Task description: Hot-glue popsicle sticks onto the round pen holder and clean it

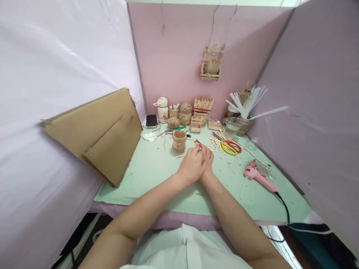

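Over the middle of the table my left hand point(191, 163) and my right hand point(208, 158) are pressed together, fingers curled in. A small dark-tipped thing point(197, 141) pokes out beyond the fingertips, beside a thin wooden stick. What each hand grips is mostly covered by the fingers. Just left of the hands stands a small round cup made of wooden sticks point(179, 142), upright and touched by neither hand. A loose flat stick point(180, 156) lies at its foot.
Scissors with yellow and red handles point(230, 147) lie among cut sticks on the right. A pink glue gun point(260, 177) with a black cord rests near the right edge. Cardboard point(112, 138) leans at left. Behind are a bottle point(162, 111), twine ball point(173, 123) and glue sticks point(248, 102).
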`<act>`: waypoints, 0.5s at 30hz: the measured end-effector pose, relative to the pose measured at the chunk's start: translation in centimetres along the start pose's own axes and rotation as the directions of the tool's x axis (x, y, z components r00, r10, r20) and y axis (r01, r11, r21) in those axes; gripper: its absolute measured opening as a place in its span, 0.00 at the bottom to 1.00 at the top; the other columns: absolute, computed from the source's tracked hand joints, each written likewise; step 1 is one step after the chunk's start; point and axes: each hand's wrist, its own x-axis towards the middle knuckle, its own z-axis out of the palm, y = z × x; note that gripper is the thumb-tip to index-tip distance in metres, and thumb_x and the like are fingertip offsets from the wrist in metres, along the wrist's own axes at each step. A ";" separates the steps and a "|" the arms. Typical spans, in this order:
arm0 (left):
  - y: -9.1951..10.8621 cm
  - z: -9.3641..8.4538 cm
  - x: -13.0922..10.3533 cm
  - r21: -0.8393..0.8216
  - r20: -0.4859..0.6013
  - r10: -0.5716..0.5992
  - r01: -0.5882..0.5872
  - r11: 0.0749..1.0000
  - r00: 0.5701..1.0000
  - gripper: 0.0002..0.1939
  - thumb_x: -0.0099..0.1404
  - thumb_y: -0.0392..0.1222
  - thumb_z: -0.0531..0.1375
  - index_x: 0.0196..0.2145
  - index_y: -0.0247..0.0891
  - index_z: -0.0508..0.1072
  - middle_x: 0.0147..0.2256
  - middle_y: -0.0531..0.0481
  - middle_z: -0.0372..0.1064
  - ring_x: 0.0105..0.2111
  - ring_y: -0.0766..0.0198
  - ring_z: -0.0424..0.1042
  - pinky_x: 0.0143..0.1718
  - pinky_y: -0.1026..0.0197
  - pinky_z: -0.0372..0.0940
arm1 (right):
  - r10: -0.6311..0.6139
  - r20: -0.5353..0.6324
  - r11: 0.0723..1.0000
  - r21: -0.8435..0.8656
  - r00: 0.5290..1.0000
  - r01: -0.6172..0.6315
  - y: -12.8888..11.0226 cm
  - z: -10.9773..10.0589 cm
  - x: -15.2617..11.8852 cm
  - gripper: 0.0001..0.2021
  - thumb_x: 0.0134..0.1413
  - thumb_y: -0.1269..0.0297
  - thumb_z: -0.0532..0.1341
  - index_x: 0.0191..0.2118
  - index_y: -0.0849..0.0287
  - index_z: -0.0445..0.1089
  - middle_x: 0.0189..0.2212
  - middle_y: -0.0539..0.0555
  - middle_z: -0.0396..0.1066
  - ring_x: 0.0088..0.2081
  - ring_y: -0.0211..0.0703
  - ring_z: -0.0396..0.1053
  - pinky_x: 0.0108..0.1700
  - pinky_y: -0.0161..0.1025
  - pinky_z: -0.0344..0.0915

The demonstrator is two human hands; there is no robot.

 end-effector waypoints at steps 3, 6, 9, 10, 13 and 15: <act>0.4 1.8 -0.1 0.121 -0.005 0.018 -0.017 0.993 1.000 0.10 0.61 0.34 0.51 0.40 0.36 0.67 0.43 0.35 0.64 0.49 0.47 0.62 0.50 0.43 0.56 | 0.028 -0.048 0.998 -0.054 0.998 -0.031 0.8 0.2 0.2 0.23 0.57 0.71 0.49 0.59 0.60 0.59 0.54 0.68 0.61 0.56 0.61 0.54 0.56 0.61 0.45; 0.5 1.6 -0.4 0.229 -0.015 0.112 -0.106 0.968 0.994 0.10 0.63 0.32 0.48 0.39 0.38 0.66 0.40 0.40 0.65 0.46 0.52 0.64 0.48 0.47 0.59 | 0.021 -0.084 0.985 -0.169 0.996 -0.035 0.9 0.1 0.5 0.23 0.57 0.72 0.49 0.59 0.64 0.57 0.55 0.67 0.60 0.57 0.56 0.52 0.58 0.58 0.45; -0.2 1.1 -0.4 0.246 -0.056 0.119 -0.102 0.964 0.991 0.10 0.61 0.35 0.52 0.41 0.36 0.65 0.43 0.40 0.65 0.48 0.53 0.63 0.48 0.48 0.61 | 0.047 -0.055 0.966 -0.252 0.997 -0.059 0.3 -0.3 0.7 0.22 0.58 0.70 0.48 0.59 0.64 0.58 0.55 0.65 0.61 0.58 0.53 0.53 0.58 0.56 0.46; -0.6 1.1 -0.3 0.223 -0.067 0.116 -0.098 0.970 0.991 0.14 0.59 0.36 0.55 0.44 0.35 0.64 0.46 0.39 0.63 0.50 0.52 0.62 0.50 0.48 0.61 | 0.060 -0.043 0.962 -0.265 0.997 -0.069 0.1 -0.4 0.8 0.22 0.59 0.70 0.48 0.58 0.64 0.59 0.55 0.64 0.61 0.57 0.53 0.53 0.58 0.55 0.46; -1.7 1.2 0.0 0.153 -0.094 0.128 -0.112 0.982 0.987 0.19 0.55 0.37 0.58 0.45 0.35 0.64 0.49 0.39 0.61 0.51 0.53 0.61 0.51 0.50 0.60 | 0.070 -0.031 0.958 -0.278 0.997 -0.076 -0.5 -0.6 0.7 0.21 0.59 0.69 0.48 0.58 0.62 0.60 0.56 0.62 0.61 0.57 0.52 0.53 0.59 0.54 0.45; -2.0 1.3 -0.1 0.168 -0.133 0.138 -0.115 0.979 0.981 0.13 0.55 0.37 0.58 0.39 0.36 0.66 0.45 0.40 0.62 0.48 0.53 0.62 0.50 0.50 0.61 | 0.051 -0.039 0.958 -0.282 0.998 -0.059 -0.7 -0.5 0.5 0.22 0.59 0.69 0.47 0.58 0.63 0.59 0.57 0.62 0.60 0.58 0.51 0.53 0.60 0.53 0.44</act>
